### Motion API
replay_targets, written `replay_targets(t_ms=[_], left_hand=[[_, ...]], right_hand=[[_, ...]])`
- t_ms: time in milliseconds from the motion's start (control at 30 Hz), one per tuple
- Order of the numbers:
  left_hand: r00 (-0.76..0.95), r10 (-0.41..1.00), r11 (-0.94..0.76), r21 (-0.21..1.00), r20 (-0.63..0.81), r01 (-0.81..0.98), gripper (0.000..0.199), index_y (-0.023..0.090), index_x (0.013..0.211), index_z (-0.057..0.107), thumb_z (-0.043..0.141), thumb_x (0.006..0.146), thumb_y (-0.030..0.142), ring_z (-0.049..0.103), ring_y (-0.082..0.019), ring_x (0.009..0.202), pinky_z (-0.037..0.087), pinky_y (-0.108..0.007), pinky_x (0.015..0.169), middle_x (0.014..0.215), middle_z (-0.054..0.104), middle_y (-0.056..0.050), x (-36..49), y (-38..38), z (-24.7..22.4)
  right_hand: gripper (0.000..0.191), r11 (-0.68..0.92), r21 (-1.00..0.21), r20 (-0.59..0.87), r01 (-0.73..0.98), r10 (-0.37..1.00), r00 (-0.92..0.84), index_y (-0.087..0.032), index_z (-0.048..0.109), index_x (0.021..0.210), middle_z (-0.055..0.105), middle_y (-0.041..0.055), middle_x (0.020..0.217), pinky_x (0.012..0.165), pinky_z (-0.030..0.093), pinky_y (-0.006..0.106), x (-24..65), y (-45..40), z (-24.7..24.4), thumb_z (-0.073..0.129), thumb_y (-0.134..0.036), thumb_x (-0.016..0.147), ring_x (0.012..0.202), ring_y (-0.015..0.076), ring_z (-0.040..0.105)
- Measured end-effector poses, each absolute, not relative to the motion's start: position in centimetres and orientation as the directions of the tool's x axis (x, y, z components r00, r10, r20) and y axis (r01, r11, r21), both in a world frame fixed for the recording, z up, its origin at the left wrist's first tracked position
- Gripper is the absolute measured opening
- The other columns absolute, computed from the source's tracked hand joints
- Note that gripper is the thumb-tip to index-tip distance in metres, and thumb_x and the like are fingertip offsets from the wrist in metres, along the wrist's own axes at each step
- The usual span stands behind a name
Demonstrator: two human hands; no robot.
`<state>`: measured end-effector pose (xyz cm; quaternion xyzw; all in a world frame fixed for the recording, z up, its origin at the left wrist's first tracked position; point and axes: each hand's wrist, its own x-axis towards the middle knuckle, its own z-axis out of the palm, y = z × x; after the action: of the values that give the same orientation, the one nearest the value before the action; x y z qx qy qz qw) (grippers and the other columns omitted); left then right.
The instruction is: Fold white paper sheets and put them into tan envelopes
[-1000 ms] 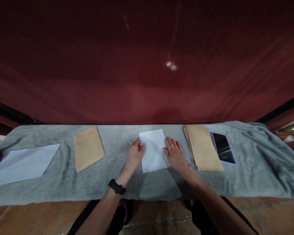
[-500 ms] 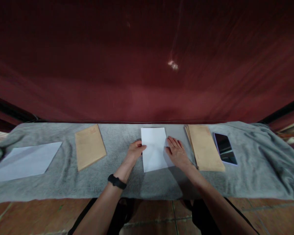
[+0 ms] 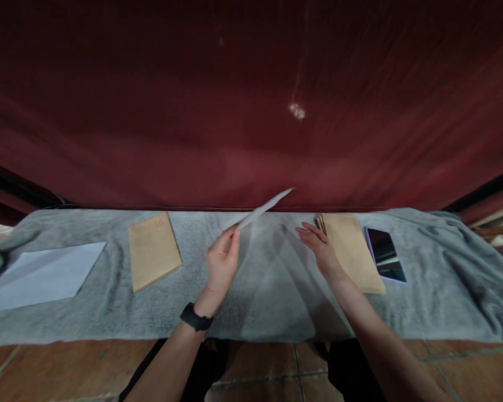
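From my remote seat, I begin at the far left of the head view, where white paper (image 3: 42, 276) lies flat on a grey cloth (image 3: 268, 304). Next along I see a single brown envelope (image 3: 154, 255), lying at a slight angle with a small reddish print near its upper right corner, too small for me to read. I cannot tell what is inside it.

A dark wristband (image 3: 196, 317) circles the left wrist. The left hand (image 3: 223, 259) grips narrowly, thumb and fingers pinching the near end of a white sheet (image 3: 265, 210). I have that sheet raised off the cloth and nearly edge-on to the camera, its far end slanting up to the right in front of the dark red panel (image 3: 251, 123).

Across a gap of cloth, I see the right hand (image 3: 323, 248) with its fingers extended and slightly spread, pointing left, well apart from the sheet. It overlaps the left edge of an envelope stack (image 3: 354, 254) in view; whether it touches, I cannot tell. The top envelope bears a faint reddish mark that I cannot read, and its contents are hidden. Just beside it, a phone (image 3: 385, 254) with a pale purple edge lies dark-screen up.
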<state>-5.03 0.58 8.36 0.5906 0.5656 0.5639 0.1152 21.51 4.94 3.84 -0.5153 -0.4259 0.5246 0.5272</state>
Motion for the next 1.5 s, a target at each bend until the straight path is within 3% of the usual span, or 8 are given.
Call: replay_targets(t_ms=[167, 367, 500, 633, 800, 933, 1133, 1500], left_hand=[[0.262, 0.759, -0.491, 0.260, 0.596, 0.831, 0.039, 0.018, 0.133, 0.062, 0.045, 0.099, 0.011, 0.067, -0.020, 0.121, 0.053, -0.035, 0.105, 0.132, 0.070, -0.010, -4.2, -2.2, 6.5], [0.460, 0.799, -0.479, -0.052, 0.387, 0.876, 0.039, 0.015, 0.127, 0.066, 0.047, 0.094, 0.005, 0.068, -0.022, 0.116, 0.057, -0.033, 0.091, 0.126, 0.072, -0.011, -1.8, -5.5, 2.9], [0.477, 0.799, -0.502, -0.030, 0.367, 0.864, 0.029, 0.016, 0.117, 0.069, 0.050, 0.097, 0.012, 0.071, -0.022, 0.107, 0.057, -0.032, 0.084, 0.119, 0.075, -0.010, -0.1, -6.5, 2.3], [0.410, 0.837, -0.470, 0.092, 0.363, 0.878, 0.026, 0.016, 0.109, 0.071, 0.051, 0.101, 0.032, 0.072, -0.023, 0.096, 0.058, -0.036, 0.083, 0.109, 0.076, -0.011, 0.9, -6.2, 2.7], [0.291, 0.891, -0.355, 0.136, 0.349, 0.925, 0.049, 0.009, 0.144, 0.050, 0.041, 0.103, 0.034, 0.045, -0.029, 0.143, 0.038, -0.049, 0.118, 0.152, 0.051, -0.017, 0.7, -4.1, 2.8], [0.264, 0.926, -0.306, 0.132, 0.269, 0.943, 0.056, 0.006, 0.154, 0.036, 0.034, 0.103, 0.030, 0.028, -0.028, 0.153, 0.027, -0.052, 0.124, 0.161, 0.038, -0.019, 0.9, -2.2, 1.8], [0.314, 0.928, -0.336, 0.082, 0.203, 0.938, 0.062, 0.008, 0.158, 0.027, 0.035, 0.098, 0.017, 0.024, -0.027, 0.154, 0.024, -0.054, 0.125, 0.162, 0.035, -0.019, 1.6, -1.0, 0.4], [0.186, 0.962, -0.213, 0.121, 0.200, 0.970, 0.060, 0.005, 0.155, 0.035, 0.031, 0.104, 0.037, 0.027, -0.027, 0.153, 0.022, -0.049, 0.125, 0.162, 0.035, -0.019, -0.9, 0.0, 0.7]], right_hand=[[0.036, -0.318, -0.896, -0.306, -0.310, 0.948, -0.087, -0.021, 0.065, 0.112, 0.077, 0.0106, 0.105, 0.082, 0.060, 0.042, 22.2, 4.5, 4.0, 0.057, -0.047, 0.088, 0.084, 0.0233, 0.074], [0.043, -0.264, -0.958, -0.263, -0.114, 0.964, -0.027, -0.022, 0.066, 0.113, 0.075, 0.0030, 0.085, 0.067, 0.056, 0.033, 21.1, 4.3, 2.3, 0.072, -0.034, 0.072, 0.075, 0.0214, 0.071], [0.043, -0.045, -0.956, -0.029, 0.290, 0.998, 0.056, -0.020, 0.070, 0.112, 0.073, 0.0025, 0.083, 0.074, 0.056, 0.034, 20.7, 4.9, 1.1, 0.062, -0.021, 0.070, 0.076, 0.0200, 0.068], [0.040, 0.025, -0.902, 0.072, 0.431, 0.993, 0.094, -0.023, 0.072, 0.111, 0.073, 0.0050, 0.093, 0.089, 0.054, 0.040, 21.3, 4.6, 1.0, 0.056, -0.017, 0.075, 0.087, 0.0224, 0.068], [0.038, 0.238, -0.687, 0.346, 0.686, 0.938, 0.020, -0.017, 0.069, 0.123, 0.067, 0.0164, 0.123, 0.108, 0.046, 0.049, 20.0, 3.2, 1.7, 0.051, -0.029, 0.092, 0.119, 0.0298, 0.060], [0.050, 0.297, -0.762, 0.273, 0.576, 0.953, -0.130, -0.020, 0.059, 0.140, 0.058, 0.0120, 0.146, 0.117, 0.040, 0.044, 16.0, 1.8, 1.3, 0.029, -0.040, 0.105, 0.136, 0.0219, 0.051], [0.056, 0.394, -0.533, 0.222, 0.749, 0.919, -0.326, -0.016, 0.042, 0.154, 0.041, 0.0113, 0.160, 0.126, 0.020, 0.050, 13.6, 0.5, 0.3, 0.024, -0.039, 0.107, 0.151, 0.0227, 0.032], [0.057, 0.372, -0.354, 0.264, 0.858, 0.920, -0.290, -0.011, 0.040, 0.154, 0.032, 0.0162, 0.163, 0.122, 0.023, 0.054, 15.8, 1.4, -0.5, 0.035, -0.039, 0.105, 0.151, 0.0320, 0.031]])
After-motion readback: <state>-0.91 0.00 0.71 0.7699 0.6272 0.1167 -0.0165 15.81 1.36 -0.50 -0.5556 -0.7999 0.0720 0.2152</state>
